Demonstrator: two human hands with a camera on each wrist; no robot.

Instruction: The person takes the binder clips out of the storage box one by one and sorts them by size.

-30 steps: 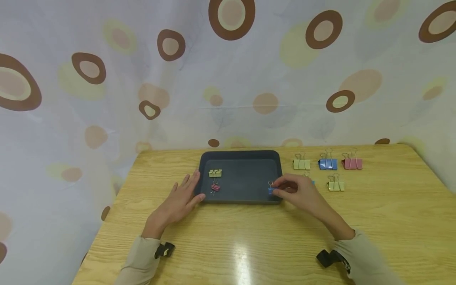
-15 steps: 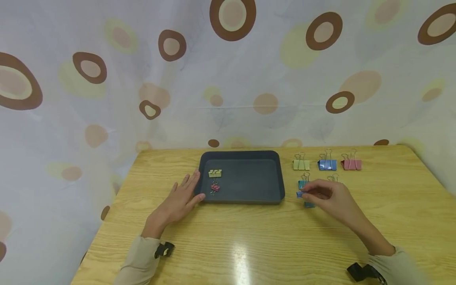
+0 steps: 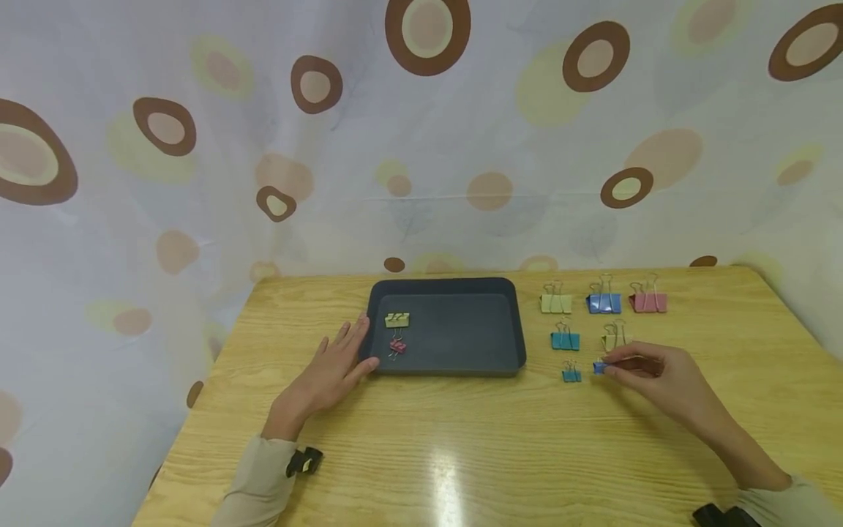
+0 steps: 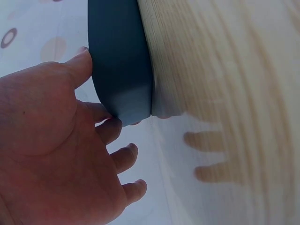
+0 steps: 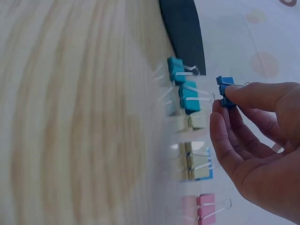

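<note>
Between thumb and fingers my right hand (image 3: 672,377) pinches a small blue binder clip (image 5: 226,90), held just above the table to the right of a small teal binder clip (image 3: 571,375). My left hand (image 3: 329,369) rests with fingers spread against the left end of a dark grey tray (image 3: 461,366). In the left wrist view its thumb and fingertips touch the tray's wall (image 4: 122,61). Inside the tray, on the left, lie a yellow binder clip (image 3: 397,320) and a small pink binder clip (image 3: 398,346) below it.
Right of the tray stand a larger teal binder clip (image 3: 565,341), a pale yellow one (image 3: 556,304), a large blue one (image 3: 604,304) and a large pink one (image 3: 648,303). Another yellow clip (image 3: 612,341) is partly behind my right fingers. A patterned curtain (image 3: 421,146) hangs behind the table.
My right hand has carried the small blue binder clip from the tray's right end out to the right, past the teal clips. The left hand stays in place on the tray.
</note>
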